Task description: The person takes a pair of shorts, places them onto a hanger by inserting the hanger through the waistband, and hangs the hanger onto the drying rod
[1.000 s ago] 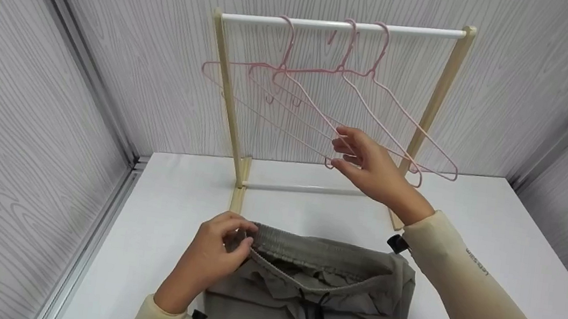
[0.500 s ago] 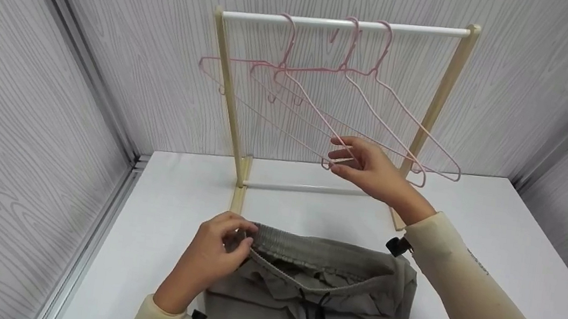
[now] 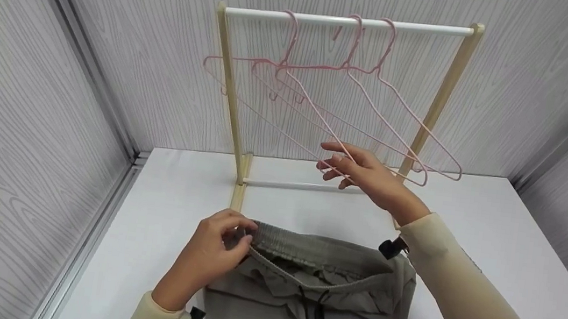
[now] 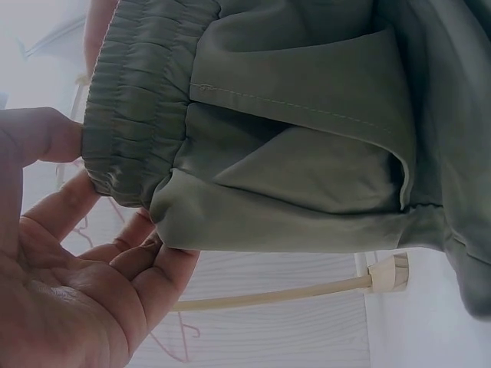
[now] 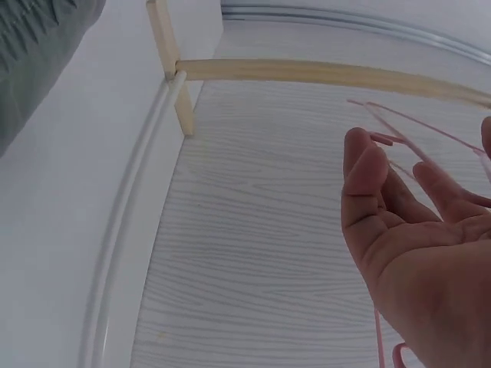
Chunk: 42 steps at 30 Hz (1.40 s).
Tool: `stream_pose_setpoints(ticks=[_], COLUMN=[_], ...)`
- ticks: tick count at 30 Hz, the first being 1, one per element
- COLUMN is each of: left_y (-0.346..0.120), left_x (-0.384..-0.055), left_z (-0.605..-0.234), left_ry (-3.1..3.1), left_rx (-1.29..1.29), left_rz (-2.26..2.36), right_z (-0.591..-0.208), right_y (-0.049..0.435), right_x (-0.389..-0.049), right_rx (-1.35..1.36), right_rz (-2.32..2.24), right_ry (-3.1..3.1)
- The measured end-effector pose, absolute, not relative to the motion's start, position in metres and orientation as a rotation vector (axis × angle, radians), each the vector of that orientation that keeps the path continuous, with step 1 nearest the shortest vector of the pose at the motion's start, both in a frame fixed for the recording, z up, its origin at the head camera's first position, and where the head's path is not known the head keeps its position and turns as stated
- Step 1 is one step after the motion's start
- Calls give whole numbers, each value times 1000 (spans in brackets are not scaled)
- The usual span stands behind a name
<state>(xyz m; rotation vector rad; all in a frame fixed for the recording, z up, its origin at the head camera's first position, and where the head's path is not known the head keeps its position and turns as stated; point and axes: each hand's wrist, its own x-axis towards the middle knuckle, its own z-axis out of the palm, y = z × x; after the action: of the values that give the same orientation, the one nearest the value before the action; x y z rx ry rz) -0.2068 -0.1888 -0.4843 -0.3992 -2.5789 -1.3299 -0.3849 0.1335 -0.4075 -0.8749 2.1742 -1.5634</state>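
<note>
In the head view, my left hand point(image 3: 216, 249) pinches the left end of the elastic waistband of grey-green pants point(image 3: 264, 317). They lie on the table with the waist gaping and a black drawstring point(image 3: 317, 318) in front. The left wrist view shows the thumb on one side of the gathered waistband point(image 4: 142, 100) and fingers beneath. My right hand point(image 3: 369, 172) is at the lower right corner of the leftmost pink wire hanger point(image 3: 292, 44). In the right wrist view, its curled fingers hold the pink wire point(image 5: 430, 157); part of the hold is hidden.
A small rack with wooden posts point(image 3: 438, 100) and a white rod point(image 3: 328, 20) stands at the back of the white table point(image 3: 178, 184). Two more pink hangers point(image 3: 400, 136) hang right of the held one. Wood-patterned panels point(image 3: 166, 58) enclose the table at back and sides.
My right hand has moved slightly down and left, its fingers closing round the hanger's lower corner. My left hand keeps its place on the waistband.
</note>
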Motion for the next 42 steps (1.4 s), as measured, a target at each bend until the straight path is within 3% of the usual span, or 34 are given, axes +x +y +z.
stream_pose_setpoints(ticks=[15, 42], left_y=[-191, -192], left_x=[-205, -205], left_z=[-483, -482], left_ry=[-2578, -2569], left_rx=[-378, -395], left_rz=[-1356, -1333], right_z=[-411, -399], right_y=[129, 129], right_x=[-376, -364], right_rx=[-712, -702], right_rz=[-1797, -1974], right_ry=[1894, 1864])
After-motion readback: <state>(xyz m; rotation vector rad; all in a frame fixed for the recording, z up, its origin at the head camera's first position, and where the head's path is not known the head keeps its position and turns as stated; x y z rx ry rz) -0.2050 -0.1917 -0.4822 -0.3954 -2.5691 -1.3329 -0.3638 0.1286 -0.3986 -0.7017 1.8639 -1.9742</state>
